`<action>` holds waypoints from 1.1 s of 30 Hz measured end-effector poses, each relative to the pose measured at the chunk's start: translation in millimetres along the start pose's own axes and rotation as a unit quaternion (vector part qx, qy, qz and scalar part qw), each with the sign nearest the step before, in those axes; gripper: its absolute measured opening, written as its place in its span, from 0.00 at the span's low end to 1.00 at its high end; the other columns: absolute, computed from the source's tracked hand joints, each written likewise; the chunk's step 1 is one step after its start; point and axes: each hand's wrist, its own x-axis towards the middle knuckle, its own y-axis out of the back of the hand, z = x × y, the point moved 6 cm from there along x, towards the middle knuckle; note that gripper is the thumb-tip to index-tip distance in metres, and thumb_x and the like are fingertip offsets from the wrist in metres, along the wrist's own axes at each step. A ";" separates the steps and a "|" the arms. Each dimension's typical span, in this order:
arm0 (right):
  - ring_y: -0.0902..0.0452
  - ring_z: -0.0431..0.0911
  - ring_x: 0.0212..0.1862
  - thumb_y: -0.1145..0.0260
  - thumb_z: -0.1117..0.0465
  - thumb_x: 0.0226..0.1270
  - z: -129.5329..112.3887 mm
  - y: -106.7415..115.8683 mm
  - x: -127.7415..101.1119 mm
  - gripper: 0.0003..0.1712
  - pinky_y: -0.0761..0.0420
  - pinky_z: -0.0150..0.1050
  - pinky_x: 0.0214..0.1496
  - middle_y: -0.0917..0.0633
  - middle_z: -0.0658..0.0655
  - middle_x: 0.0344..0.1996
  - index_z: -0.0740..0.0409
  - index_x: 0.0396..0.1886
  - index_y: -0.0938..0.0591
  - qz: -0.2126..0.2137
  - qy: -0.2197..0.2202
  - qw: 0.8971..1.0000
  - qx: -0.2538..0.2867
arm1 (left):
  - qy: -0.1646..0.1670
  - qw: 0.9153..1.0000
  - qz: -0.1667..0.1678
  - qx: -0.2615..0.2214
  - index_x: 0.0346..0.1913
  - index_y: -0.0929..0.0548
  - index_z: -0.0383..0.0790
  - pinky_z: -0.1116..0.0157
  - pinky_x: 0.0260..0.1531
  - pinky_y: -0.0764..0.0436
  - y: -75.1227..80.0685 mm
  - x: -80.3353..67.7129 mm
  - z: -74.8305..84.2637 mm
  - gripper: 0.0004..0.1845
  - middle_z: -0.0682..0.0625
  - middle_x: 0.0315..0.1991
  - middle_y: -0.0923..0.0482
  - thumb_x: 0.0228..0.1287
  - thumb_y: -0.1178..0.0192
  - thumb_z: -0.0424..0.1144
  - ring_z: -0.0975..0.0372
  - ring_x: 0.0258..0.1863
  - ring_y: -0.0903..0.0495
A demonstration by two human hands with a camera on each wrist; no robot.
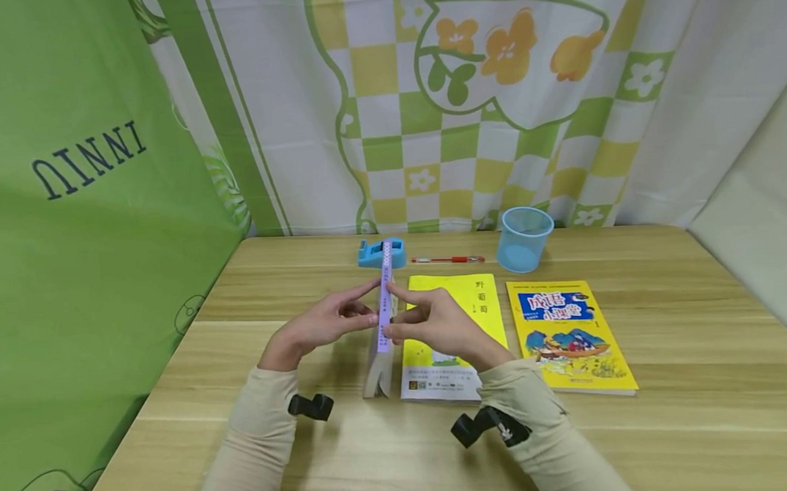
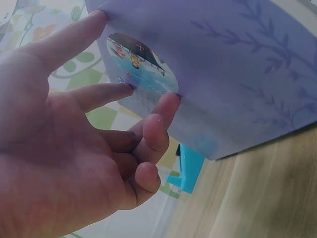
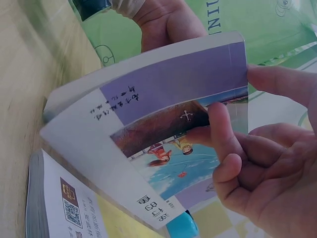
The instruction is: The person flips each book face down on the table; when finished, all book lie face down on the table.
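A purple book (image 1: pixel 383 304) stands spine up on the table, its covers and pages spread a little at the lower near end. My left hand (image 1: pixel 324 322) holds it from the left, thumb and fingertips at the spine edge and on the cover, which has an oval ship picture (image 2: pixel 143 62). From the right, my right hand (image 1: pixel 446 320) grips the spine edge, its other fingers bent against the illustrated front cover (image 3: pixel 168 134). Just right of the book lies a yellow-and-white book (image 1: pixel 453 331), partly hidden by my right hand.
Farther right lies another yellow book (image 1: pixel 569 337) with a blue title panel. Along the back are a blue tape dispenser (image 1: pixel 370 254), a red pen (image 1: pixel 448 260) and a translucent blue cup (image 1: pixel 525 240). Patterned curtain (image 1: pixel 390 158) hangs behind the wooden table (image 1: pixel 697 408).
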 end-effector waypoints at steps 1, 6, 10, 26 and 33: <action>0.11 0.49 0.41 0.29 0.59 0.67 -0.6 -0.4 -0.1 0.44 0.21 0.51 0.62 0.10 0.59 0.47 0.50 0.78 0.38 -0.001 0.003 1.000 0.007 | 0.000 1.000 -0.001 0.001 0.81 0.46 0.54 0.47 0.62 0.28 0.3 -0.5 0.6 0.37 0.39 0.53 0.19 0.76 0.43 0.43 0.53 0.54 0.22; 0.11 0.50 0.44 0.29 0.63 0.67 -2.1 -2.8 -0.5 0.43 0.20 0.49 0.61 0.12 0.62 0.50 0.53 0.78 0.38 -0.002 0.014 0.999 0.038 | -0.002 1.000 -0.001 0.014 0.81 0.46 0.50 0.48 0.60 0.28 1.8 -4.1 6.2 0.36 0.37 0.53 0.19 0.76 0.44 0.43 0.50 0.54 0.22; 0.12 0.52 0.49 0.30 0.64 0.67 -1.4 -4.7 0.1 0.43 0.20 0.49 0.62 0.13 0.64 0.53 0.55 0.78 0.38 -0.004 0.016 0.999 0.051 | -0.002 1.000 0.002 0.019 0.81 0.45 0.48 0.51 0.56 0.26 3.1 -5.6 8.3 0.35 0.36 0.53 0.19 0.77 0.45 0.43 0.49 0.53 0.21; 0.15 0.54 0.56 0.29 0.64 0.67 0.5 -3.3 0.1 0.44 0.19 0.48 0.60 0.15 0.63 0.56 0.59 0.78 0.39 -0.031 0.003 0.999 0.028 | 0.003 0.998 0.017 0.054 0.79 0.42 0.41 0.60 0.47 0.23 1.0 -1.5 5.7 0.36 0.38 0.49 0.19 0.74 0.41 0.42 0.55 0.45 0.22; 0.12 0.50 0.50 0.29 0.65 0.65 1.0 6.5 -2.8 0.44 0.16 0.43 0.54 0.12 0.63 0.51 0.62 0.77 0.38 -0.030 -0.013 0.999 -0.035 | 0.026 0.997 0.020 0.063 0.78 0.39 0.41 0.62 0.42 0.26 -4.7 3.5 1.8 0.37 0.39 0.46 0.20 0.72 0.39 0.46 0.54 0.45 0.24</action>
